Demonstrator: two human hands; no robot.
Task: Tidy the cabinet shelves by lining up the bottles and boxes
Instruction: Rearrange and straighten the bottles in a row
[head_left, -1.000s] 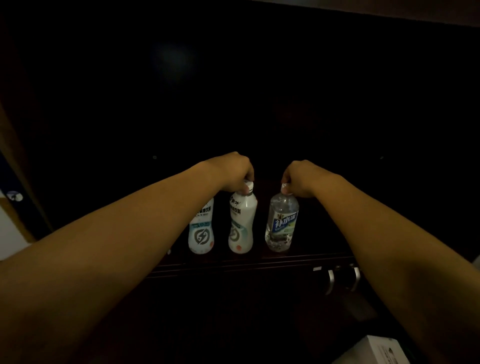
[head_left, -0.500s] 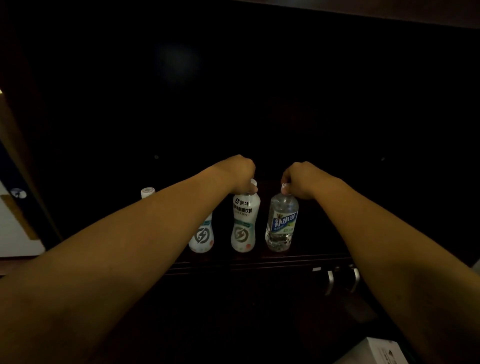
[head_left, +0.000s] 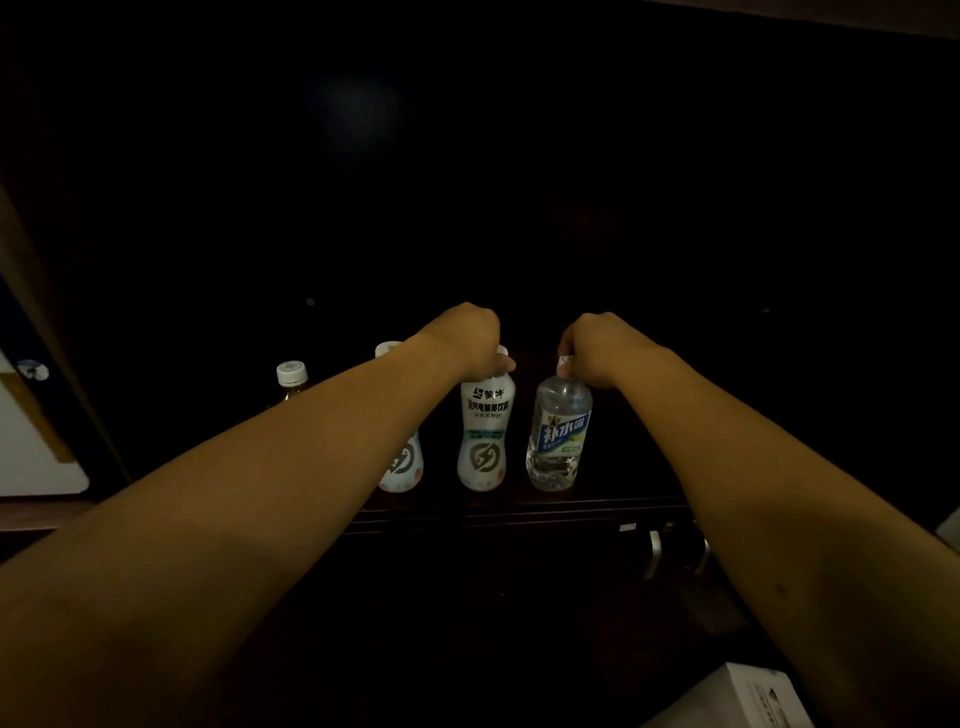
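On a dark cabinet shelf (head_left: 597, 506) stand several bottles near the front edge. My left hand (head_left: 467, 340) grips the cap of a white drink bottle (head_left: 484, 434) in the middle. My right hand (head_left: 597, 348) holds the cap of a clear bottle with a blue label (head_left: 558, 441) just to its right. A second white bottle (head_left: 402, 467) is partly hidden behind my left forearm. Further left and back stands a brown bottle with a white cap (head_left: 292, 379).
The cabinet interior is very dark. Metal handles (head_left: 652, 553) sit below the shelf at right. A white box (head_left: 748, 699) lies at the bottom right corner. A pale surface (head_left: 31, 457) shows at the left beyond the cabinet side.
The white bottle in my left hand has turned so its label faces front. The view shifted, and the brown bottle at the left came into sight.
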